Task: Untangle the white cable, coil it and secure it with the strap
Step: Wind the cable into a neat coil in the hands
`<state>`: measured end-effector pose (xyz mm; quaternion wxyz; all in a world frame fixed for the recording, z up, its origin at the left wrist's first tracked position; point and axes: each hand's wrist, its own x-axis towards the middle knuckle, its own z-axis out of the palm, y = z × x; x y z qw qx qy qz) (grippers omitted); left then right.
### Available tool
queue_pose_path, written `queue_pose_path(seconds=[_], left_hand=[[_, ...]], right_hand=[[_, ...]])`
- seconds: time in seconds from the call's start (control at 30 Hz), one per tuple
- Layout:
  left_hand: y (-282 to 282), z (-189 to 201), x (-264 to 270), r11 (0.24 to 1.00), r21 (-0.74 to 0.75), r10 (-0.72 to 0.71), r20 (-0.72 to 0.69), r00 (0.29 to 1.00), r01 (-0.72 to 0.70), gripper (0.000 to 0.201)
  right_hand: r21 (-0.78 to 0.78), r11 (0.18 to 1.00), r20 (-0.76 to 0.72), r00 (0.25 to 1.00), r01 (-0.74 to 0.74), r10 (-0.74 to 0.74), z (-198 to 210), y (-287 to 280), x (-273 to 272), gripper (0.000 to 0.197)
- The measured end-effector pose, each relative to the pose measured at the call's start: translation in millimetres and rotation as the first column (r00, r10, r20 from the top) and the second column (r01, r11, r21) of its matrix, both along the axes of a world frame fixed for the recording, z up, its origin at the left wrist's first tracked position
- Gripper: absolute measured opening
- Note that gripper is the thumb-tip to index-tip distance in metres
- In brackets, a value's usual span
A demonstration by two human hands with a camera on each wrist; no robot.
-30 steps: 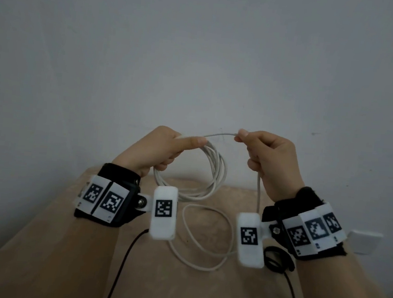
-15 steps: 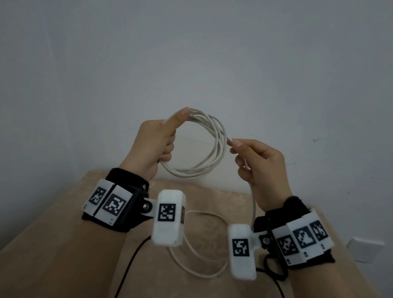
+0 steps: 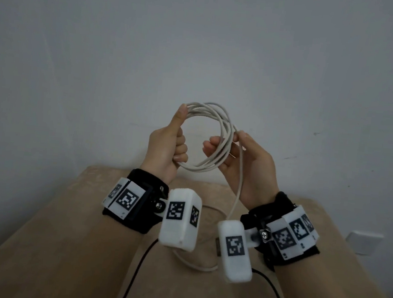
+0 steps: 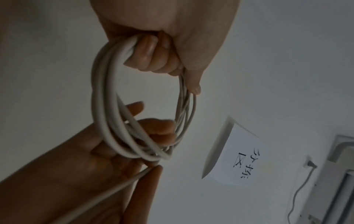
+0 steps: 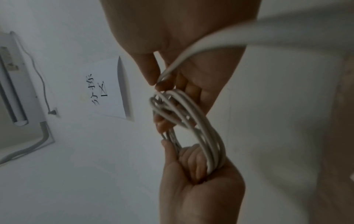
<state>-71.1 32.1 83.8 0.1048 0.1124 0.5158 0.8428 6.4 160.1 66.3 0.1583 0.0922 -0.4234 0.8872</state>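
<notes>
We grip the coil in our left hand, thumb up along its top, loops through the curled fingers. Our right hand pinches the loose tail beside the coil, which hangs down to the worktop. If the thumb eases, loops could spring apart; a snagged tail could tug them. Only the wrist views show the pinch; only the head view shows the slack below. No strap is visible.
</notes>
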Motion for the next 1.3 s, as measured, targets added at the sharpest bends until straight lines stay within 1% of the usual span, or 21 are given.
queue_pose_path(seconds=[0.1,0.33,0.43,0.57,0.63,0.7,0.87,1.0,1.07,1.13,1.2,1.3], left_hand=[[8,-7,1,0.999,0.043,-0.032,0.068,0.997,0.029,0.055],[21,-18,2,0.965,0.184,-0.222,0.2,0.954,0.186,0.057],[23,-20,2,0.958,0.211,-0.242,0.223,0.944,0.195,0.057],[22,-21,1,0.947,0.271,-0.246,0.261,0.934,0.174,0.06],[22,-21,0,0.941,0.292,-0.25,0.272,0.929,0.168,0.06],[22,-21,-1,0.94,0.291,-0.261,0.273,0.926,0.179,0.059],[22,-22,-2,0.92,0.298,-0.338,0.282,0.898,0.253,0.058],[25,-21,-1,0.91,0.317,-0.355,0.264,0.897,0.267,0.054],[24,-22,-2,0.914,0.29,-0.356,0.238,0.904,0.284,0.051],[22,-21,-4,0.92,0.216,-0.37,0.196,0.908,0.328,0.048],[18,-20,-5,0.932,0.087,-0.36,0.142,0.922,0.351,0.046],[12,-15,-4,0.946,-0.135,-0.293,0.03,0.956,0.294,0.044]], right_hand=[[-0.121,0.992,-0.02,0.999,-0.033,0.031,-4,-2,-4,0.018],[-0.191,0.981,-0.036,0.998,0.037,-0.045,-6,2,-8,0.022],[-0.155,0.984,-0.033,0.995,0.086,-0.092,-7,3,-9,0.027],[-0.009,0.989,-0.057,0.987,0.148,-0.148,-6,3,-8,0.031],[0.029,0.986,-0.071,0.985,0.162,-0.16,-5,4,-8,0.031],[0.012,0.988,-0.071,0.986,0.154,-0.153,-5,5,-8,0.031],[-0.098,0.99,-0.049,0.994,0.097,-0.102,-8,9,-9,0.028],[-0.109,0.99,-0.036,0.995,0.088,-0.093,-9,13,-11,0.026],[-0.087,0.99,-0.036,0.993,0.107,-0.111,-10,15,-10,0.025],[-0.064,0.99,-0.036,0.991,0.126,-0.128,-10,18,-9,0.025],[-0.044,0.989,-0.026,0.99,0.139,-0.14,-9,23,-7,0.026],[0.024,0.99,0.013,0.99,0.138,-0.139,-9,28,-7,0.028]])
